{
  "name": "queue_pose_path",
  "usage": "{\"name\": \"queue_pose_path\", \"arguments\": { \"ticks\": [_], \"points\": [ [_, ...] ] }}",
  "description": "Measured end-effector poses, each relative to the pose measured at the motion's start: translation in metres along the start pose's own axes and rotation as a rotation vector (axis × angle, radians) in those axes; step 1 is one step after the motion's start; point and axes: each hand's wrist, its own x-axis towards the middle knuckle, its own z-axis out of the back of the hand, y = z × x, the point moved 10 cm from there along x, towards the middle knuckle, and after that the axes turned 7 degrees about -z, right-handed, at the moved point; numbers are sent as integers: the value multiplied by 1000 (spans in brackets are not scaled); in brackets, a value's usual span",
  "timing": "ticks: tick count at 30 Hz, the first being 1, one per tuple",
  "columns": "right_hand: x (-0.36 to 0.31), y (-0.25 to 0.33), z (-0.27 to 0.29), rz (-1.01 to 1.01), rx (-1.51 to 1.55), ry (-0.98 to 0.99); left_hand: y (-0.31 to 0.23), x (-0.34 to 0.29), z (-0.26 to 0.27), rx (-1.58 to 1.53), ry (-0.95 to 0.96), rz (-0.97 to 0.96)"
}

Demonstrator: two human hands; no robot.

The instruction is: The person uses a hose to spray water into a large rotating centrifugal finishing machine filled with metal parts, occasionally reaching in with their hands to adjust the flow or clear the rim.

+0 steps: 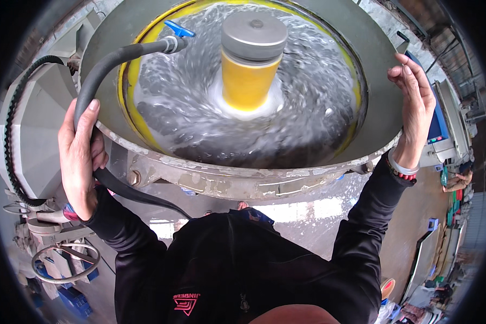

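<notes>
A large round metal tub (373, 113) with a yellow inner lining stands in front of me. Greyish, foamy liquid with loose pieces (183, 108) swirls in it, blurred by motion, around a yellow centre post (249, 81) with a grey metal cap. My left hand (80, 146) is at the tub's left rim, thumb and fingers round a black hose (110, 60). The hose's end, with a blue-handled valve (177, 33), hangs over the liquid. Near the right rim my right hand (416, 102) is raised, fingers loosely bent and holding nothing visible.
A grey machine housing (40, 129) with a black ribbed cable stands on the left, above a handwheel (66, 263). To the right is a blue-edged machine (437, 121). Another person (459, 177) is farther right. Wet floor (308, 221) shows below the tub.
</notes>
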Motion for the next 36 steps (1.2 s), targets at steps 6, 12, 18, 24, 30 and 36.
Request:
{"name": "queue_pose_path", "arguments": {
  "ticks": [6, 12, 18, 24, 30, 36],
  "points": [
    [2, 0, -2, -9, -7, 4, 2, 1, 2, -11, 12, -10],
    [1, -1, -4, -11, 5, 16, 5, 2, 2, -23, 33, 0],
    [1, -2, -3, 6, 10, 27, 1, 1, -1, -33, 28, -13],
    [0, 1, 1, 10, 15, 31, 1, 1, -1, -44, 89, -13],
    [-1, 4, -23, 3, -172, 10, 13, -3, 27, -14, -12, -10],
    [-20, 22, 21, -83, -160, 5, -45, -4, -9, 309, 178, -843]
  ]
}}
